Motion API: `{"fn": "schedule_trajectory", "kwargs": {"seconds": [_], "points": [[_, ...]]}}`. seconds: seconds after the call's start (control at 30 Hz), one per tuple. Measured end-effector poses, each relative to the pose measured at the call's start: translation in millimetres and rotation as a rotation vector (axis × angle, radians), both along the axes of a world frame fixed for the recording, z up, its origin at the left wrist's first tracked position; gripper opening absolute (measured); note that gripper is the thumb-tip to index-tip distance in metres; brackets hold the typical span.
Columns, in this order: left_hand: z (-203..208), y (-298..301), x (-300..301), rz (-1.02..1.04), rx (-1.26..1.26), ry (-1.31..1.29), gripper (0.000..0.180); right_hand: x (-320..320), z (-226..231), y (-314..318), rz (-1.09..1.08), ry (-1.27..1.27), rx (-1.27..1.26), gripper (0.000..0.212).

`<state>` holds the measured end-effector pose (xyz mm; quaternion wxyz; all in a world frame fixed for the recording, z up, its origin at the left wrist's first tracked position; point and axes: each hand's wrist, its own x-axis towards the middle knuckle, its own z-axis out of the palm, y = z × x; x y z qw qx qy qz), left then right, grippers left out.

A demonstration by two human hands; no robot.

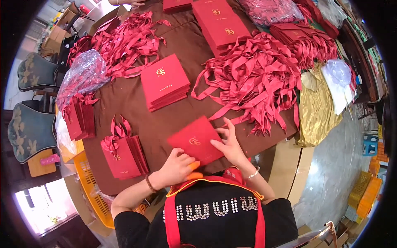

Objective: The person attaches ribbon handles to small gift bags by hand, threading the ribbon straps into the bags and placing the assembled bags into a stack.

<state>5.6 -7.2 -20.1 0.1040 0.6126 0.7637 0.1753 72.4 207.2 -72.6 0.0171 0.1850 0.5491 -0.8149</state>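
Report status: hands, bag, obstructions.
Left fingers curled at near edge of bag, grip unclear. Right fingers at its right edge, thumb on top. Gold print faces up. Ribbon heap close beyond, not over bag.

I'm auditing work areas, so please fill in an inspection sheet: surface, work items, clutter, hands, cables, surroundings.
Surface: brown cloth, partly covered.
Work items: flat red bag at the near side; stack of red bags beyond it.
Clutter: tangled ribbon heap at right; clear plastic bag at left.
Hands: left hand curled at the red bag's lower left side; right hand on its right side.
Cables: nothing seen.
Surroundings: patterned chair at left, yellow basket at lower left, gold cloth at right.
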Motion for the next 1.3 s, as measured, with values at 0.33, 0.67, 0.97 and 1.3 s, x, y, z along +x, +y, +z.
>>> {"fn": "schedule_trajectory", "kwargs": {"seconds": [0.33, 0.67, 0.97, 1.3], "points": [[-35, 124, -70, 0.383, 0.008, 0.208, 0.02, 40, 20, 0, 0.291, 0.095, 1.057, 0.045], [61, 50, -81, 0.67, 0.325, -1.094, 0.025, 26, 31, 14, 0.155, 0.139, 0.818, 0.032], [56, -32, -62, 0.289, 1.227, -1.634, 0.048, -15, 44, -21, 0.391, 0.274, 0.621, 0.034], [66, -28, -71, 0.84, 0.979, -0.799, 0.02, -13, 36, 4, 0.233, 0.181, 0.655, 0.027]]}}
